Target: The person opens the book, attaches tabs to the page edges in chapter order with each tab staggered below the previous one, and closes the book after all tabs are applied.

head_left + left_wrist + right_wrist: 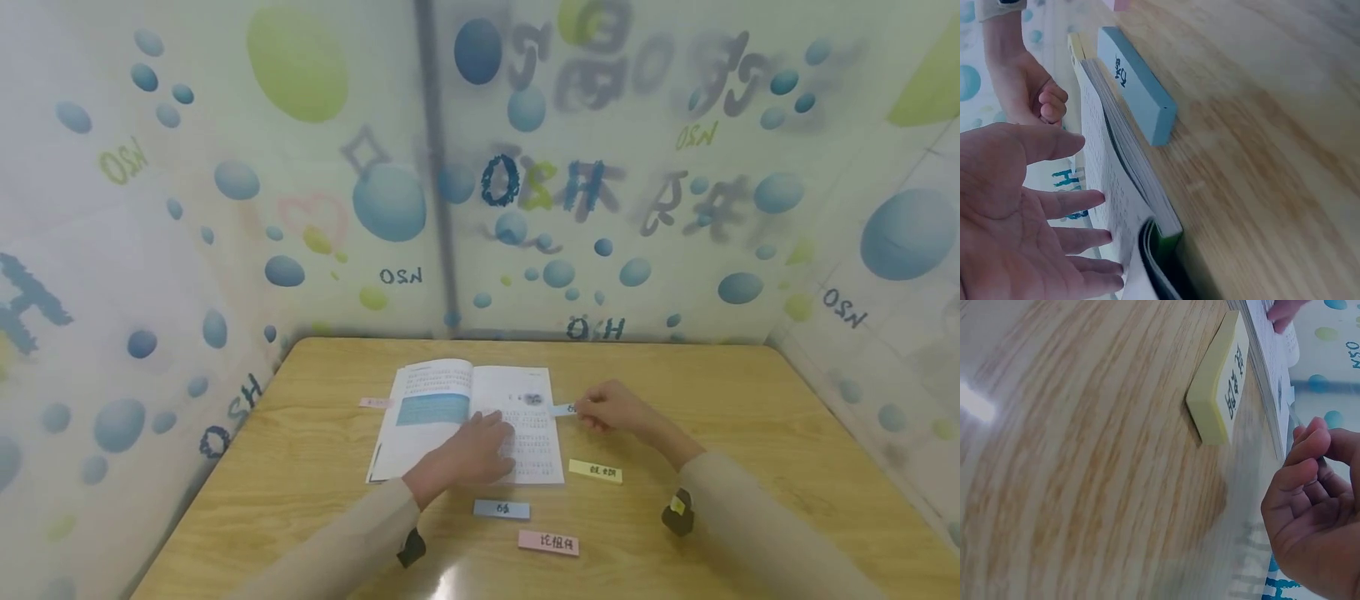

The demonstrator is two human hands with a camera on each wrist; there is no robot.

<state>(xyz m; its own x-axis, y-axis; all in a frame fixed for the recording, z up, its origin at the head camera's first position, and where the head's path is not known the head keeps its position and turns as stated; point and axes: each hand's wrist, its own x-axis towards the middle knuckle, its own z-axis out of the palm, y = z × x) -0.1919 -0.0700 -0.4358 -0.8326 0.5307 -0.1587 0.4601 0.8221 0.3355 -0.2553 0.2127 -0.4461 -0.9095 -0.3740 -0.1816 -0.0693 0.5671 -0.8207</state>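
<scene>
An open book point(431, 457) lies on the wooden table. My left hand point(480, 450) rests on its right page, fingers spread and straight, as the left wrist view also shows. At the page's right edge, my right hand point(615, 407) pinches the outer end of a blue sticky note point(562, 410) between thumb and fingertips. The note's inner end meets the page edge. In the right wrist view the fingers point(1300, 478) are curled, and little of the note shows. A pink sticky note point(372, 402) juts from the book's left edge.
Near the book lie three sticky-note pads with handwriting: a yellow pad point(596, 472) below my right hand, a blue pad point(501, 509) just in front of the book, and a pink pad point(548, 542) closer to me. Patterned curtain walls point(360, 308) stand around the table point(675, 367).
</scene>
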